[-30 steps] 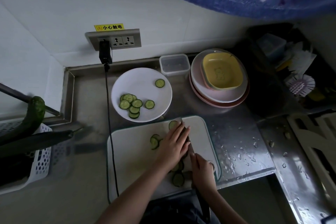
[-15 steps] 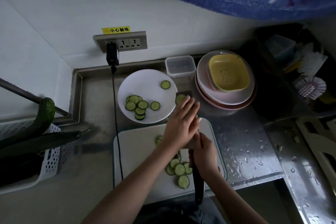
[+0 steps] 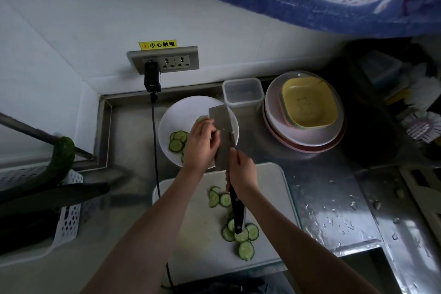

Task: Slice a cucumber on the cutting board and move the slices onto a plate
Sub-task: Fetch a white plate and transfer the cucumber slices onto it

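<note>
My right hand (image 3: pixel 241 170) grips the dark handle of a cleaver (image 3: pixel 222 131), whose broad blade hangs over the white plate (image 3: pixel 188 107). My left hand (image 3: pixel 201 142) lies against the blade's left face over the plate, fingers curled, with a green slice (image 3: pixel 201 119) just showing at its fingertips. Several cucumber slices (image 3: pixel 177 141) rest on the plate's left side. More cucumber slices (image 3: pixel 241 234) lie on the white cutting board (image 3: pixel 191 234) near me, under the cleaver handle.
A clear tub (image 3: pixel 243 90) and a stack of plates with a yellow dish (image 3: pixel 305 107) stand behind the plate. A black cable (image 3: pixel 155 145) runs from the wall socket past the board. A white basket (image 3: pixel 66 217) with whole cucumbers (image 3: pixel 59 162) sits left. Wet steel counter lies right.
Both hands have lifted the cleaver from the cutting board and carried it away from me over the plate, my left hand staying against the blade.
</note>
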`<action>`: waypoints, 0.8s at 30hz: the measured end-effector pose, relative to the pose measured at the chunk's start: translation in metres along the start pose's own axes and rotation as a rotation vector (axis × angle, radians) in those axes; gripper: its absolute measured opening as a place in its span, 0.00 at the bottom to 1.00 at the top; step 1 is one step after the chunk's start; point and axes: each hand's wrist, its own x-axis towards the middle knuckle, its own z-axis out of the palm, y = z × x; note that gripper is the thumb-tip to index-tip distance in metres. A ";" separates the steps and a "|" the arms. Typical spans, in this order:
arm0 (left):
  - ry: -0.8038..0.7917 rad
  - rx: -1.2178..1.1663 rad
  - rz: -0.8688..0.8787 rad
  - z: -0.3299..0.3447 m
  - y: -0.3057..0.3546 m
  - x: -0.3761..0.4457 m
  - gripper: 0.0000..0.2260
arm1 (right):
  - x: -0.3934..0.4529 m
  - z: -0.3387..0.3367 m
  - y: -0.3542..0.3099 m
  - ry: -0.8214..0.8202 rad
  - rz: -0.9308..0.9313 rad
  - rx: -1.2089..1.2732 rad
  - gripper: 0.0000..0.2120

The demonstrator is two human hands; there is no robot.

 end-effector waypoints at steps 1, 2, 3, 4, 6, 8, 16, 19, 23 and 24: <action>-0.007 0.022 -0.018 -0.002 -0.005 -0.001 0.07 | 0.000 -0.001 0.001 0.022 0.015 0.018 0.19; -0.015 0.049 -0.040 -0.003 -0.010 -0.002 0.08 | 0.001 -0.004 0.002 0.036 0.021 0.020 0.19; -0.014 0.076 -0.058 -0.004 -0.015 -0.003 0.10 | 0.003 -0.007 0.002 0.040 0.013 0.004 0.19; -0.005 0.092 -0.072 -0.005 -0.018 -0.004 0.10 | 0.004 -0.009 0.003 0.032 -0.005 -0.020 0.18; 0.018 0.092 -0.074 -0.005 -0.019 -0.004 0.09 | 0.006 -0.013 0.003 -0.001 -0.046 -0.062 0.18; 0.005 0.080 -0.036 -0.003 -0.015 -0.002 0.10 | 0.007 -0.012 0.003 -0.019 -0.067 -0.087 0.17; -0.187 0.176 -0.149 -0.004 -0.016 -0.002 0.16 | 0.002 -0.019 0.002 -0.016 -0.047 -0.091 0.17; -0.196 0.232 -0.089 -0.016 -0.023 -0.010 0.15 | -0.005 -0.043 0.011 0.023 -0.040 -0.118 0.16; -0.088 0.185 0.090 -0.026 -0.018 -0.042 0.11 | -0.019 -0.084 0.033 0.061 -0.066 -0.282 0.17; -0.080 0.158 0.168 -0.026 -0.016 -0.055 0.11 | -0.024 -0.093 0.041 0.058 -0.068 -0.341 0.17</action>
